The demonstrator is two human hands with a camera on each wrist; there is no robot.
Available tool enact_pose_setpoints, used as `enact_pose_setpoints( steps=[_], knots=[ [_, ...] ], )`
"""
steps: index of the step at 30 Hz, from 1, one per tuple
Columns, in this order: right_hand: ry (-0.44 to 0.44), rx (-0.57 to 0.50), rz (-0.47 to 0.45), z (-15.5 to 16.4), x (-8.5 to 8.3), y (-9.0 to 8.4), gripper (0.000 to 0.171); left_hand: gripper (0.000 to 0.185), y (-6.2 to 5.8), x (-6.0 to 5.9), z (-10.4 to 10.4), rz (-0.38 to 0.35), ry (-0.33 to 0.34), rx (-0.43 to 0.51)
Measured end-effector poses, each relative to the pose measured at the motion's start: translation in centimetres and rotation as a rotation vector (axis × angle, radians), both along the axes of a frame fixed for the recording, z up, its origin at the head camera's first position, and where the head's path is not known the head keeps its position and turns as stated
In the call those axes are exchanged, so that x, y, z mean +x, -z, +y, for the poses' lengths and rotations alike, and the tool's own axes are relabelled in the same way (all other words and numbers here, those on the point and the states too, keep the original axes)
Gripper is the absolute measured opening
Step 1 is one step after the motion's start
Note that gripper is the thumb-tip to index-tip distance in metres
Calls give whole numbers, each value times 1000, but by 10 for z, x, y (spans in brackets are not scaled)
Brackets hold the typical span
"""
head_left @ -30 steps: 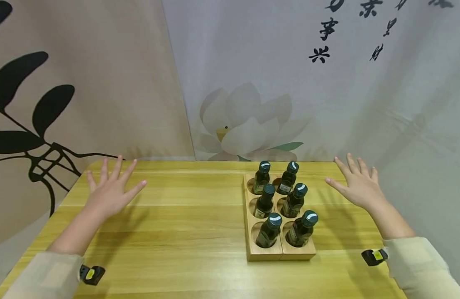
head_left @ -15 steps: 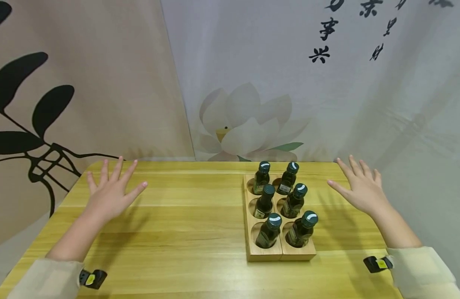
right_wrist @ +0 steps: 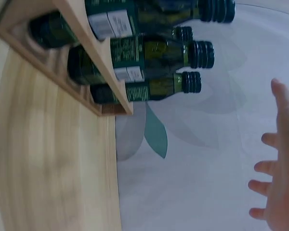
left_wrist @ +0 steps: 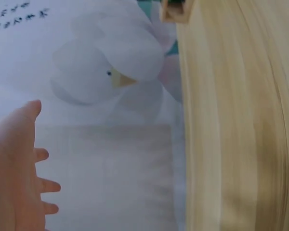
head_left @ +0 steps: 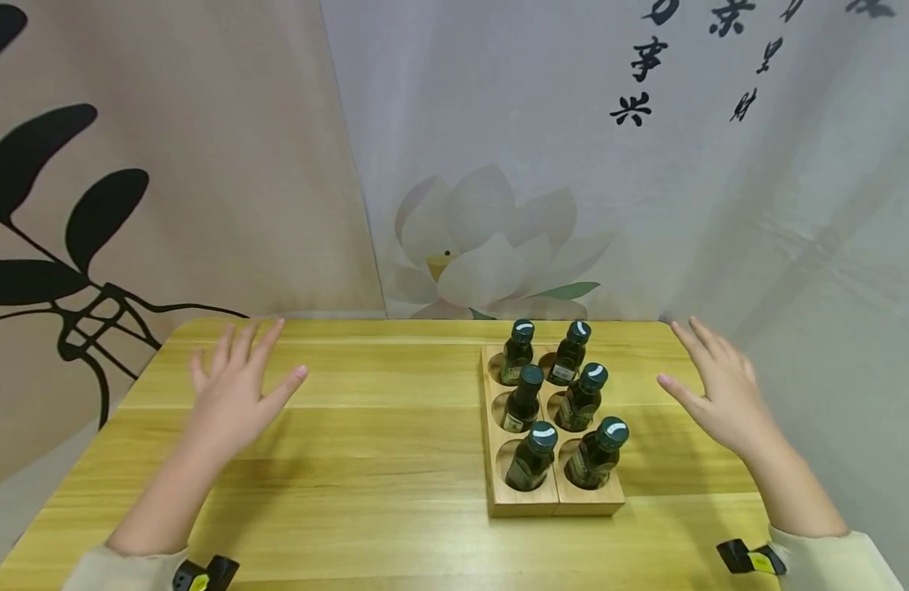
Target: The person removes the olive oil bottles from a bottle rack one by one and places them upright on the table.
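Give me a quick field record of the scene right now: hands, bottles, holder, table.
left hand: open, fingers spread, above the table's left part, holding nothing
right hand: open, fingers straight, just right of the holder, touching no bottle
bottles: six dark green, capped, two columns of three, leaning a little in their holes
holder: light wooden block with round holes, on the table's right half
table: yellow wood grain
backdrop: cloth with lotus print
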State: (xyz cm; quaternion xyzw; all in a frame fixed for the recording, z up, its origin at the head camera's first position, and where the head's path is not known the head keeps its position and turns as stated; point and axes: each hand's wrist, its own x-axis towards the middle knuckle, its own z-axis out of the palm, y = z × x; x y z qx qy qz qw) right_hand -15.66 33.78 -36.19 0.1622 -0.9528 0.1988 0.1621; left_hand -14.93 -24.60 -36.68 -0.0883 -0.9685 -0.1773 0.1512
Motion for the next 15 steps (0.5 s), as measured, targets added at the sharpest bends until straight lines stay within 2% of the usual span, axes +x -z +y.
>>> enact_pose_setpoints(
  steps=[5, 9, 15],
  knots=[
    [-95, -144, 44, -5, 10, 11, 73, 71, 2, 11, 22, 54, 47, 111],
    [-126, -249, 16, -7, 16, 25, 76, 67, 6, 17, 38, 98, 79, 211],
    [-165, -345, -15, -9, 25, 47, 82, 64, 18, 21, 60, 135, 110, 366]
  ],
)
